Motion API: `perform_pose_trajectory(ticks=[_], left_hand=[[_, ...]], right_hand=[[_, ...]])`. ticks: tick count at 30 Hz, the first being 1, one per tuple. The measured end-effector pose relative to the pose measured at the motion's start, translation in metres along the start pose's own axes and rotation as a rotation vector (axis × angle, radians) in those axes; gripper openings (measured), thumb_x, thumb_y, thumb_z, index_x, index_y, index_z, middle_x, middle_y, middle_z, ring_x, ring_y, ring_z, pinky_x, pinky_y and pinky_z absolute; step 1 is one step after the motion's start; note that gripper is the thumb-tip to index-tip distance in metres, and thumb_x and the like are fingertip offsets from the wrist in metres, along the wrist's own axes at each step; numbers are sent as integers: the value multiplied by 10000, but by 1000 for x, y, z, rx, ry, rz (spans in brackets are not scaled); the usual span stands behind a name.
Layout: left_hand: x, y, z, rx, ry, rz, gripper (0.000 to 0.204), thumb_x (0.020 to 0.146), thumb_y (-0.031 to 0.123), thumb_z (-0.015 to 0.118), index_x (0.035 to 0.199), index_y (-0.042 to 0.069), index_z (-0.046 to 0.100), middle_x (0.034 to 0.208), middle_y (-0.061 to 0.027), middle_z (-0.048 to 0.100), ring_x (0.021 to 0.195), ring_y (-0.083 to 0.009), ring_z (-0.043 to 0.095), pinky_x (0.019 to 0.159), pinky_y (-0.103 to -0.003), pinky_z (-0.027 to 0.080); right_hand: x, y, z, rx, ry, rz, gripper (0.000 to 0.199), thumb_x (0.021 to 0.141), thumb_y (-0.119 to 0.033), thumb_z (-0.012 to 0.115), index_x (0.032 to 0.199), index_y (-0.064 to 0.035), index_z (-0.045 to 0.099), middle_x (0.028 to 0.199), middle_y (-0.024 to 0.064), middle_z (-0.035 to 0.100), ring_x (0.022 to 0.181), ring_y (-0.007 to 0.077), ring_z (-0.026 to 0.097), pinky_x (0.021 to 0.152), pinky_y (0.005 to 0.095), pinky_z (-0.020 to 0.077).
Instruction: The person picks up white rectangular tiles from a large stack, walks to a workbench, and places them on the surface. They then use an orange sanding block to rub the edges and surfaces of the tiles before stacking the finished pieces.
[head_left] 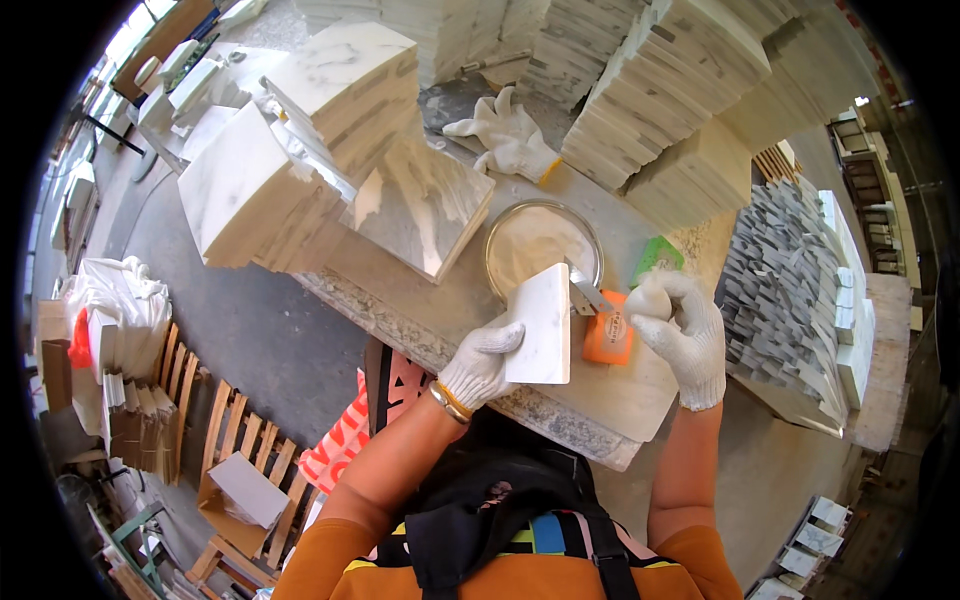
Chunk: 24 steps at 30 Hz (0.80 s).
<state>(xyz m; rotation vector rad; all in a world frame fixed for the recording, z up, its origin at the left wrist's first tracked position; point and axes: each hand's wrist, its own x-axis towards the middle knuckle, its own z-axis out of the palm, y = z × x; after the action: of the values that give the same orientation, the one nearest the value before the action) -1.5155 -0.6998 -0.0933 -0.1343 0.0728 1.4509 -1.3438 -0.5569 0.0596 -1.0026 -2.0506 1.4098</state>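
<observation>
My left hand (478,365), in a white knit glove, grips a white marble tile (540,325) by its left edge and holds it tilted up above the bench. My right hand (685,330), gloved too, is closed around the pale handle of a putty knife. The putty knife's metal blade (588,292) reaches left to the tile's right side. Behind the tile is a round metal-rimmed pan (543,240) with a pale, whitish filling. An orange block (608,330) lies beneath the blade, and a green block (657,258) sits just beyond my right hand.
A spare white glove (512,140) lies farther back on the stone-edged bench (400,325). A large marble tile (420,205) lies left of the pan. Tall tile stacks (665,75) border the back, with another stack (265,190) at left. Grey mosaic pieces (785,290) cover a surface at right.
</observation>
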Motion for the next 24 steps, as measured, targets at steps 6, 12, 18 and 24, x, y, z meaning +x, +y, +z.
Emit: perform_pose_trajectory(ticks=[6,12,18,24], left_hand=[[0,-1,-2,4,26,4,717,856,197,755,1460,17,414,1264,-135,634,1113,-270,660,985,-426,538],[-1,-3,-4,-2,49,15,619,877,219,743,1401,24,476,1180,-126,658,1049,-260,674,948,-408,555],[-1,-1,-19,-23,12,-37,750,855,168,754,1468,-38,374,1348,-159,583,1234,-270,599,1073,-421,486],[-1,-4,-11,-38,46,-10,621,875,195,741,1401,11,464,1214,-131,639,1079,-258,661,957,-419,549]], right_hand=[[-3,-30,-2,-124,-148,-49,373,742,-192,772,1063,-5,735,951,86,700,860,169,630,803,306,494],[-2,-43,4,-177,-176,-63,329,732,-227,798,985,-21,761,926,80,713,844,187,643,793,311,499],[0,-44,6,-237,-168,-84,318,731,-236,807,964,-25,760,914,89,716,830,199,657,785,316,509],[2,-44,8,-239,-187,-73,329,731,-248,808,972,-28,767,913,98,717,803,207,658,773,316,512]])
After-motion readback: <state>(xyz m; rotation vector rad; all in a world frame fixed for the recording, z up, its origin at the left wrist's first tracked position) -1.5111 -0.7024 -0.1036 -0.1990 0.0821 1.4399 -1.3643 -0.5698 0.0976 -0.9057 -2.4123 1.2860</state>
